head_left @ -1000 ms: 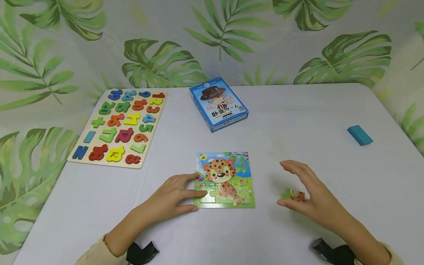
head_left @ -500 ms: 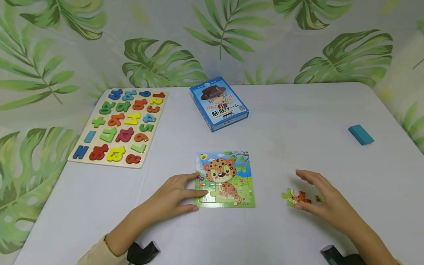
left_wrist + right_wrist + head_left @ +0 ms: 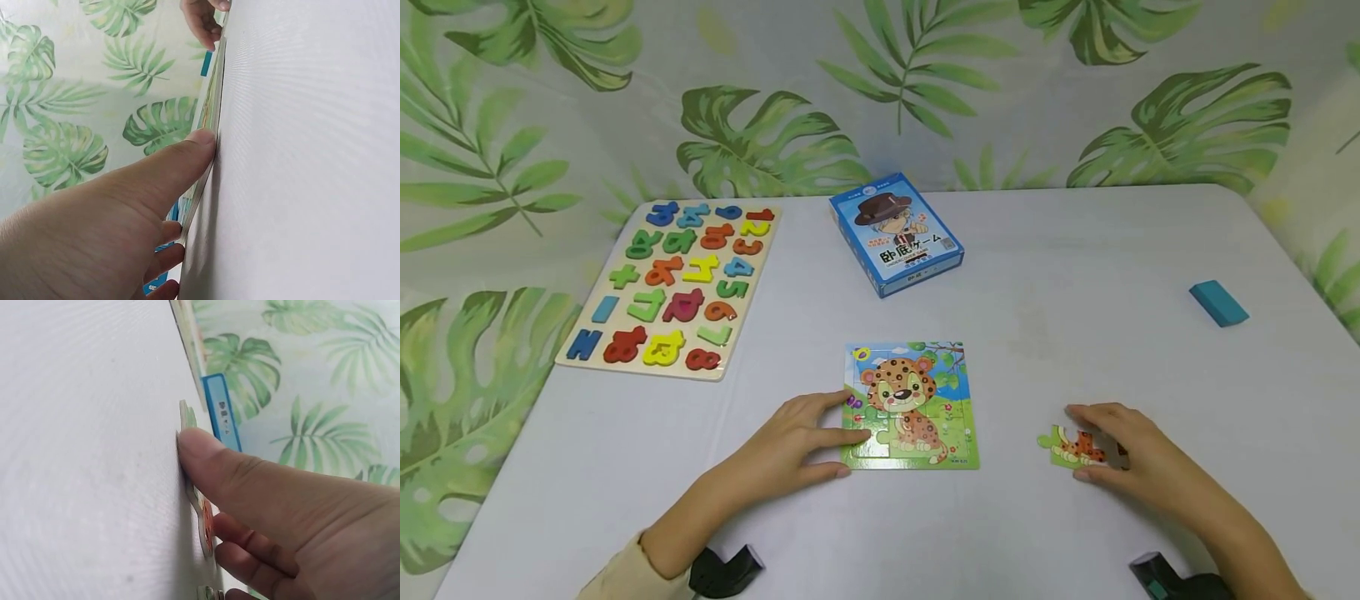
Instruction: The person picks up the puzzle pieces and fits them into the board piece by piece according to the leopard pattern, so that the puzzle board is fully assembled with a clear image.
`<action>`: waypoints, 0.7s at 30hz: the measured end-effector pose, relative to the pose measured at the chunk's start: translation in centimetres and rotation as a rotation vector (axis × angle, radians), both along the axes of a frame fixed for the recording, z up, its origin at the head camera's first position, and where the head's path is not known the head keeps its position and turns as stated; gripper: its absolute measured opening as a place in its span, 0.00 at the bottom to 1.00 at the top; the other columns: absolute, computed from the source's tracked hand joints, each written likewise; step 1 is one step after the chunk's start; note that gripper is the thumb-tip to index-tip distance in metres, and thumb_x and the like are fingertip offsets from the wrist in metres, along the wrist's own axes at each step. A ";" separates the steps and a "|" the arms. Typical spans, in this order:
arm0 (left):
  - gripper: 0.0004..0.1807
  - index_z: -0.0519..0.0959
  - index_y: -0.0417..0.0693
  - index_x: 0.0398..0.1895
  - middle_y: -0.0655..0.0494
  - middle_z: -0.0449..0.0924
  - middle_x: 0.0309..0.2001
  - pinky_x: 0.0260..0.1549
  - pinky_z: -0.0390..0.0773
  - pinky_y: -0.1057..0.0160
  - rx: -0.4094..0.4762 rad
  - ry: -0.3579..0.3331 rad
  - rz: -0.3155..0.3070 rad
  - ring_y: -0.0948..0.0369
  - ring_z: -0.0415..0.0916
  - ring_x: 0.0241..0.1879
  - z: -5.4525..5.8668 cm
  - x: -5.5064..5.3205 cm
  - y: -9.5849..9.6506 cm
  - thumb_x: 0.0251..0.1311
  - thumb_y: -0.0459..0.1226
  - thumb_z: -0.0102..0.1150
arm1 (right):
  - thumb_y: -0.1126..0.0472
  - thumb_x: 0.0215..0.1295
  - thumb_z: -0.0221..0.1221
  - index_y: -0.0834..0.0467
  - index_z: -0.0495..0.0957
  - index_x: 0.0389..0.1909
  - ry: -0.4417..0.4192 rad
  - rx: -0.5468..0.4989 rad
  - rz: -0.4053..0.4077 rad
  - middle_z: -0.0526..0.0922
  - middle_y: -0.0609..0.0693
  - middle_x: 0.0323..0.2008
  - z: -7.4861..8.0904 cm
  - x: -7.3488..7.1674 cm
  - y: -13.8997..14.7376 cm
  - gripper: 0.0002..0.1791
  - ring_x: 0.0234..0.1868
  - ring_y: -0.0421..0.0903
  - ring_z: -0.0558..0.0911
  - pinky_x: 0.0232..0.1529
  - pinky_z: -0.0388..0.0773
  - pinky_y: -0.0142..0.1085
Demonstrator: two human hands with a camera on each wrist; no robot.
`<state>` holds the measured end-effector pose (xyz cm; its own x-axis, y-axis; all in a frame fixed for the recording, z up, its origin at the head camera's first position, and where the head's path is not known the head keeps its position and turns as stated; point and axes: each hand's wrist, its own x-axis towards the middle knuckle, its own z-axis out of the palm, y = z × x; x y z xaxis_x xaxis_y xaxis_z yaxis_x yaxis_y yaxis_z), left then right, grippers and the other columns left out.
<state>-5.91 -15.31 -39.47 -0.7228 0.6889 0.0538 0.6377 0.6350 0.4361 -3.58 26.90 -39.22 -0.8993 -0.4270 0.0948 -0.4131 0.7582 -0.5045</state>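
Observation:
My left hand (image 3: 782, 443) rests on the left side of a square jigsaw puzzle (image 3: 925, 457) picturing a leopard cub. One finger reaches over its pale, bare lower-left recess, and the thumb lies at the near left corner. To the right, a loose jigsaw piece (image 3: 1067, 450) with spotted orange and green print lies on the table. My right hand (image 3: 1138, 454) is around its right part, thumb at the near edge and index finger beyond the far edge, fingers slightly apart from each other. A second small piece (image 3: 1122, 450) shows partly beneath this hand.
A wooden number board (image 3: 651, 367) with colourful raised pieces lies at the left. Behind the puzzle is a blue game box (image 3: 898, 237). A teal block (image 3: 1219, 303) sits far right on the white table (image 3: 1000, 533), with a leaf-print cloth behind.
My right hand has shifted right, uncovering more of the loose piece, and its index finger has come down closer to the thumb. The left hand stays on the puzzle.

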 end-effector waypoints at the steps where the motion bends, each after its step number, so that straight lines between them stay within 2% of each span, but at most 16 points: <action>1: 0.22 0.76 0.64 0.52 0.50 0.57 0.65 0.58 0.55 0.53 0.001 0.001 -0.001 0.55 0.55 0.61 0.0 0.0 0.0 0.51 0.51 0.61 | 0.55 0.40 0.70 0.61 0.71 0.54 0.012 0.004 0.001 0.73 0.55 0.47 -0.1 0.0 0.0 0.36 0.48 0.56 0.69 0.49 0.65 0.44; 3: 0.22 0.76 0.64 0.52 0.49 0.58 0.64 0.58 0.55 0.52 0.005 0.006 -0.005 0.54 0.55 0.61 0.0 0.0 0.0 0.51 0.51 0.61 | 0.58 0.39 0.71 0.61 0.74 0.51 0.043 0.017 0.001 0.74 0.55 0.45 -0.2 0.1 -0.1 0.33 0.45 0.56 0.71 0.41 0.67 0.52; 4: 0.22 0.77 0.64 0.52 0.49 0.58 0.64 0.58 0.55 0.52 0.007 0.007 -0.007 0.54 0.55 0.61 0.0 0.0 0.0 0.51 0.51 0.61 | 0.59 0.39 0.71 0.61 0.75 0.50 0.054 0.019 0.000 0.74 0.55 0.44 -0.2 0.2 -0.2 0.32 0.45 0.56 0.71 0.40 0.68 0.53; 6: 0.22 0.77 0.64 0.52 0.49 0.58 0.64 0.58 0.55 0.52 0.007 0.008 -0.010 0.54 0.55 0.61 0.0 0.0 0.0 0.51 0.51 0.61 | 0.60 0.39 0.71 0.61 0.76 0.48 0.082 0.037 -0.004 0.75 0.54 0.42 -0.2 0.2 -0.4 0.30 0.43 0.54 0.72 0.39 0.69 0.51; 10: 0.22 0.77 0.63 0.52 0.49 0.58 0.64 0.57 0.56 0.52 0.012 0.009 -0.013 0.54 0.55 0.61 -0.1 0.0 -0.1 0.51 0.50 0.61 | 0.60 0.40 0.71 0.60 0.77 0.47 0.077 0.047 -0.024 0.74 0.52 0.41 0.0 0.4 -0.9 0.28 0.42 0.52 0.71 0.38 0.71 0.48; 13: 0.22 0.77 0.63 0.52 0.49 0.58 0.64 0.57 0.56 0.52 0.017 0.015 -0.013 0.54 0.55 0.61 -0.1 0.0 -0.1 0.51 0.50 0.61 | 0.61 0.40 0.71 0.58 0.77 0.47 0.077 0.027 -0.033 0.73 0.49 0.40 0.1 0.4 -1.2 0.28 0.41 0.47 0.71 0.40 0.70 0.37; 17: 0.22 0.77 0.64 0.52 0.50 0.58 0.64 0.58 0.55 0.53 0.016 0.022 -0.010 0.55 0.54 0.62 -0.2 0.0 -0.1 0.51 0.51 0.60 | 0.66 0.36 0.72 0.56 0.77 0.47 0.127 -0.031 -0.007 0.71 0.45 0.39 0.6 0.3 -1.9 0.30 0.37 0.38 0.70 0.39 0.65 0.20; 21: 0.21 0.77 0.64 0.52 0.50 0.57 0.64 0.58 0.54 0.53 0.018 0.024 -0.007 0.55 0.54 0.62 -0.2 0.0 -0.1 0.52 0.51 0.60 | 0.69 0.35 0.71 0.54 0.76 0.48 0.145 -0.117 0.027 0.70 0.44 0.39 1.7 0.2 -3.5 0.32 0.37 0.36 0.69 0.38 0.67 0.18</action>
